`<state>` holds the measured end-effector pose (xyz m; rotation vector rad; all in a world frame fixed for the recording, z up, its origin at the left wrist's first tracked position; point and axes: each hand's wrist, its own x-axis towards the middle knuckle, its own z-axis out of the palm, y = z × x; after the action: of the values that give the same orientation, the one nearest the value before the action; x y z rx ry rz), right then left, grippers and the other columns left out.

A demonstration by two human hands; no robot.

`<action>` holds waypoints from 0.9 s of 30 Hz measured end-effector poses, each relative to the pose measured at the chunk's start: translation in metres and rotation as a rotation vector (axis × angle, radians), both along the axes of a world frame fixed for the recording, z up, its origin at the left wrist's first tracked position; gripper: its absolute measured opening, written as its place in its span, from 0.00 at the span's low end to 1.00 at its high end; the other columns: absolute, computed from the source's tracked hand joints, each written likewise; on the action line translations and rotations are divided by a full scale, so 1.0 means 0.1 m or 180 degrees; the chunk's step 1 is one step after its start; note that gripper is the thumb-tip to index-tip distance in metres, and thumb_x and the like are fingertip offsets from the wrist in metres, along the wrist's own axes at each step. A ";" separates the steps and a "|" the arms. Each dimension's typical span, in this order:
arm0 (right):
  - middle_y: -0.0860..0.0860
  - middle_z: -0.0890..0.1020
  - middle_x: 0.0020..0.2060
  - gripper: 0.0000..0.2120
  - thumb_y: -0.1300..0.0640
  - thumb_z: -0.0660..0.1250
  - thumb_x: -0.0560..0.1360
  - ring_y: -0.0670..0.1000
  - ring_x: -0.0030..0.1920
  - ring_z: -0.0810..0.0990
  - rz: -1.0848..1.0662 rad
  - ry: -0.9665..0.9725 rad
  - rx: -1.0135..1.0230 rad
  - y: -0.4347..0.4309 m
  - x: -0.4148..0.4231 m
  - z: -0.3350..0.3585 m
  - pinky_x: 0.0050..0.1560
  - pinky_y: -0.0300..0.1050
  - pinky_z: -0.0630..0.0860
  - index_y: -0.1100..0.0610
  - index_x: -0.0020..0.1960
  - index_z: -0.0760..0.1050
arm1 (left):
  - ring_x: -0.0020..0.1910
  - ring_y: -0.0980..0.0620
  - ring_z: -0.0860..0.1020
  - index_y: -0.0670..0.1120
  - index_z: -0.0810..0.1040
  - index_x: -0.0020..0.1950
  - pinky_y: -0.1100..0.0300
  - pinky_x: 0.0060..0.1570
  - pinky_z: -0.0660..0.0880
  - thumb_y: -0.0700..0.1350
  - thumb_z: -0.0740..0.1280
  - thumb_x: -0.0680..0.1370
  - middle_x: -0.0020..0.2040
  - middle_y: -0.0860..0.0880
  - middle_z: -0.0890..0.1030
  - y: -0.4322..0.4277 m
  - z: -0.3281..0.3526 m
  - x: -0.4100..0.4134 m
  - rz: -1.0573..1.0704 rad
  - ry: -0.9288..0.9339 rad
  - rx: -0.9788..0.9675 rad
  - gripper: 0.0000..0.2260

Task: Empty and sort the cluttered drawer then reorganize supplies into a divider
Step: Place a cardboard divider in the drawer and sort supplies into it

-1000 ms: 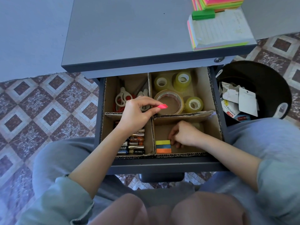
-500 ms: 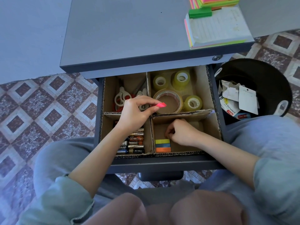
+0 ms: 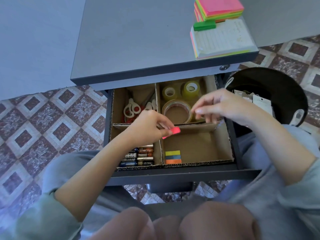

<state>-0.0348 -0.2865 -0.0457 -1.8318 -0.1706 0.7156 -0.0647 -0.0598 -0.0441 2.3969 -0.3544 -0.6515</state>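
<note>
The left hand (image 3: 149,129) hid the far ends of the batteries (image 3: 138,156) in the near-left cell of the cardboard divider (image 3: 173,164), and one end of the pink pad (image 3: 175,131) it pinched. The right hand (image 3: 223,106), motion-blurred over the divider's far-right cell, covered that cell's right corner; whether its fingertips held anything could not be told. Beyond the divider, the neon note stack (image 3: 220,7) was cut off by the top edge
</note>
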 end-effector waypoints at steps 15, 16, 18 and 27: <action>0.51 0.82 0.35 0.06 0.65 0.66 0.75 0.47 0.30 0.74 -0.0690 -0.0300 0.0058 0.03 0.07 -0.30 0.26 0.34 0.70 0.58 0.44 0.81 | 0.56 0.40 0.76 0.39 0.76 0.57 0.53 0.48 0.72 0.32 0.59 0.77 0.56 0.40 0.77 -0.62 -0.38 -0.11 -0.1351 -0.0350 0.2244 0.11; 0.51 0.82 0.35 0.06 0.64 0.66 0.75 0.48 0.30 0.74 -0.0630 -0.0323 0.0017 0.03 0.07 -0.30 0.26 0.34 0.70 0.58 0.44 0.81 | 0.56 0.40 0.76 0.39 0.76 0.57 0.52 0.49 0.73 0.32 0.59 0.77 0.56 0.40 0.77 -0.63 -0.39 -0.12 -0.1331 -0.0385 0.2289 0.11; 0.52 0.82 0.36 0.06 0.63 0.67 0.75 0.47 0.30 0.75 -0.0544 -0.0349 -0.0049 0.03 0.07 -0.29 0.27 0.34 0.71 0.57 0.43 0.81 | 0.56 0.40 0.76 0.39 0.76 0.57 0.52 0.49 0.73 0.33 0.59 0.77 0.56 0.40 0.77 -0.63 -0.40 -0.13 -0.1321 -0.0426 0.2375 0.11; 0.51 0.82 0.36 0.07 0.63 0.66 0.75 0.46 0.31 0.75 -0.0510 -0.0357 -0.0086 0.04 0.06 -0.32 0.28 0.34 0.71 0.55 0.42 0.81 | 0.54 0.42 0.78 0.40 0.77 0.56 0.53 0.49 0.74 0.34 0.57 0.78 0.55 0.42 0.79 -0.64 -0.45 -0.15 -0.1394 -0.0705 0.2496 0.12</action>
<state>-0.0292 -0.2826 -0.0775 -1.8887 -0.0865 0.5060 -0.0795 -0.1238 -0.0888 3.1886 -0.8651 -0.8255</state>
